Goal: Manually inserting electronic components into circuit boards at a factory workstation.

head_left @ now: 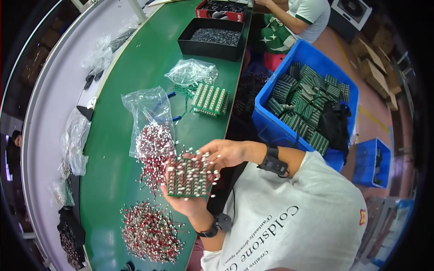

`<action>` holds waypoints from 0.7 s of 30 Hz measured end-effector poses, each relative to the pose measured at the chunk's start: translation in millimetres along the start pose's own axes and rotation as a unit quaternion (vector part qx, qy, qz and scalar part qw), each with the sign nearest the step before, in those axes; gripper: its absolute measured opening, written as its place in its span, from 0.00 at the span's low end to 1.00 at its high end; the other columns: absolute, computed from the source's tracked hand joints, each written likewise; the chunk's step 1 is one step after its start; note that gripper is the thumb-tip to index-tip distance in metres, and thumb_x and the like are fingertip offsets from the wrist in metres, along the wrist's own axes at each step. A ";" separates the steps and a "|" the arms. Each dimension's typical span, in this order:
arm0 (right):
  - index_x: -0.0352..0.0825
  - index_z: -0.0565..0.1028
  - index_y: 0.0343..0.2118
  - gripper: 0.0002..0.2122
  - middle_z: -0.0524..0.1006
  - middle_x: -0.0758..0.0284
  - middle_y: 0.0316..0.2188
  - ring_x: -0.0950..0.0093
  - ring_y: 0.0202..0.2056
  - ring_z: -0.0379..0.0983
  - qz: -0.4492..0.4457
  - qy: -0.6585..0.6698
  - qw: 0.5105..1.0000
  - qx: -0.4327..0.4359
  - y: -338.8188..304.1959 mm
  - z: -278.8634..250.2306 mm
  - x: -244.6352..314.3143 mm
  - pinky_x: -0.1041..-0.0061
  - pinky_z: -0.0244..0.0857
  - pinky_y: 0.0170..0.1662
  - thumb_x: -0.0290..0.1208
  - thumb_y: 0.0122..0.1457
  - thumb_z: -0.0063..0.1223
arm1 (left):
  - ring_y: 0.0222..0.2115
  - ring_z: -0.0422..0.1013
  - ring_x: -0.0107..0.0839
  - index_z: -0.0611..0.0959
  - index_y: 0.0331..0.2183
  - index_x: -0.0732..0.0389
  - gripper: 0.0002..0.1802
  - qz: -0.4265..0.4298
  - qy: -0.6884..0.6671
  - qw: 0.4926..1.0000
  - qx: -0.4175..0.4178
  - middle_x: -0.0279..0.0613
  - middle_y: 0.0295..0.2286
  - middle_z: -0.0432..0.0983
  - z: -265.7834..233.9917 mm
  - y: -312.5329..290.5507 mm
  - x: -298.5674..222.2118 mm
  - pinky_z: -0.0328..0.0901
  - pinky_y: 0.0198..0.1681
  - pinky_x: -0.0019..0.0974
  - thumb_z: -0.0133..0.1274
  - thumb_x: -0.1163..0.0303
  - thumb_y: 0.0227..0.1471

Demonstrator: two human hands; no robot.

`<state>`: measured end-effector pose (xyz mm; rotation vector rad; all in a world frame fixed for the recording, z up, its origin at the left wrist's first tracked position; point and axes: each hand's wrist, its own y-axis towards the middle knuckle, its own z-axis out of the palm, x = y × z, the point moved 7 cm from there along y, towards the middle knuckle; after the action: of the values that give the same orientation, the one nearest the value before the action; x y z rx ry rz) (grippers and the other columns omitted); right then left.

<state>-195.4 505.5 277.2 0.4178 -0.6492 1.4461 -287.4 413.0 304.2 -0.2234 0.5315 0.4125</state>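
Observation:
A green circuit board panel [183, 180] lies across my left hand [187, 205], which grips it from beneath and along its side. Red wires with small white ends stand crowded on the panel's face. My right hand [221, 153] is at the panel's upper right corner, its fingers bent in among the wires; what they pinch, if anything, is hidden. Beside the panel, a clear plastic bag [151, 113] lies over a heap of red-and-white wire leads [153, 165]. A second pile of such wire leads [151, 232] is on the green table nearer the lower edge.
Stacked circuit panels [210, 99] and a crumpled clear bag [192, 71] sit farther up the green table [106, 180]. Beyond stands a black tray [209, 50] of small dark parts. A blue crate [260, 110] full of boards is on the right. Another person [307, 20] sits at top.

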 end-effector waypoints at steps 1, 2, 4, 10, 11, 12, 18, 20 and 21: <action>0.28 0.69 0.51 0.15 0.77 0.64 0.38 0.72 0.37 0.79 -0.022 0.055 0.998 0.000 -6.5 -4.0 5.7 0.71 0.76 0.38 0.22 0.61 0.50 | 0.54 0.64 0.59 0.59 0.62 0.61 0.40 -0.018 -0.006 0.998 0.054 0.62 0.57 0.60 11.6 4.2 5.4 0.66 0.52 0.61 0.26 0.40 0.61; 0.27 0.68 0.51 0.16 0.77 0.63 0.40 0.71 0.38 0.79 -0.048 0.036 0.998 0.012 -11.8 -7.2 12.4 0.69 0.77 0.41 0.23 0.61 0.51 | 0.54 0.64 0.57 0.60 0.62 0.62 0.40 -0.002 0.060 0.998 -0.034 0.61 0.58 0.60 6.9 9.3 13.0 0.64 0.55 0.59 0.25 0.41 0.62; 0.28 0.68 0.52 0.16 0.77 0.60 0.41 0.67 0.38 0.79 -0.115 0.046 0.992 -0.011 -35.6 -27.9 30.9 0.66 0.76 0.40 0.25 0.61 0.52 | 0.54 0.66 0.52 0.61 0.61 0.64 0.39 0.012 0.122 0.990 -0.066 0.59 0.56 0.63 12.0 15.9 20.9 0.61 0.57 0.53 0.27 0.43 0.62; 0.29 0.71 0.46 0.11 0.78 0.58 0.40 0.63 0.39 0.76 -0.414 -0.005 0.896 -0.163 -140.7 -102.1 166.1 0.64 0.73 0.43 0.27 0.61 0.50 | 0.47 0.72 0.47 0.68 0.55 0.71 0.33 0.040 0.254 0.966 0.021 0.57 0.45 0.74 -0.1 26.6 16.6 0.65 0.53 0.46 0.35 0.52 0.61; 0.30 0.71 0.44 0.09 0.78 0.59 0.40 0.63 0.41 0.76 -0.445 -0.034 0.867 -0.220 -166.1 -124.2 186.4 0.64 0.73 0.44 0.26 0.62 0.49 | 0.44 0.74 0.46 0.70 0.53 0.72 0.31 0.038 0.269 0.962 0.014 0.56 0.42 0.76 -5.2 27.1 16.4 0.66 0.51 0.45 0.37 0.54 0.60; 0.31 0.72 0.44 0.08 0.78 0.59 0.41 0.63 0.41 0.76 -0.472 -0.053 0.836 -0.275 -189.8 -147.4 201.7 0.65 0.73 0.45 0.25 0.63 0.48 | 0.41 0.75 0.45 0.71 0.51 0.73 0.29 0.047 0.270 0.962 0.000 0.57 0.41 0.77 -5.1 28.2 14.8 0.67 0.50 0.45 0.39 0.57 0.59; 0.24 0.71 0.40 0.08 0.77 0.54 0.39 0.60 0.42 0.77 -0.485 -0.055 0.685 -0.541 -257.7 -305.8 269.5 0.63 0.72 0.48 0.22 0.62 0.46 | 0.40 0.75 0.45 0.71 0.49 0.74 0.27 0.046 0.330 0.943 -0.016 0.56 0.39 0.77 -3.0 38.6 5.6 0.69 0.48 0.46 0.41 0.59 0.58; 0.22 0.71 0.41 0.09 0.76 0.53 0.39 0.59 0.40 0.78 -0.443 -0.035 0.655 -0.611 -229.3 -361.2 293.1 0.63 0.74 0.44 0.21 0.61 0.44 | 0.40 0.75 0.45 0.71 0.49 0.74 0.28 0.053 0.354 0.933 -0.024 0.56 0.39 0.77 -4.2 38.5 -4.9 0.69 0.47 0.46 0.41 0.59 0.58; 0.22 0.70 0.41 0.09 0.76 0.52 0.39 0.59 0.38 0.78 -0.419 -0.019 0.634 -0.650 -216.1 -389.5 299.5 0.63 0.75 0.41 0.20 0.60 0.43 | 0.39 0.75 0.45 0.71 0.49 0.74 0.28 0.064 0.376 0.924 -0.037 0.56 0.39 0.77 -2.2 38.4 -10.7 0.69 0.47 0.46 0.40 0.58 0.58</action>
<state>78.7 959.8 196.1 -0.4083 -1.1454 -0.1453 -313.4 443.2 304.2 -0.4265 1.2937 0.4699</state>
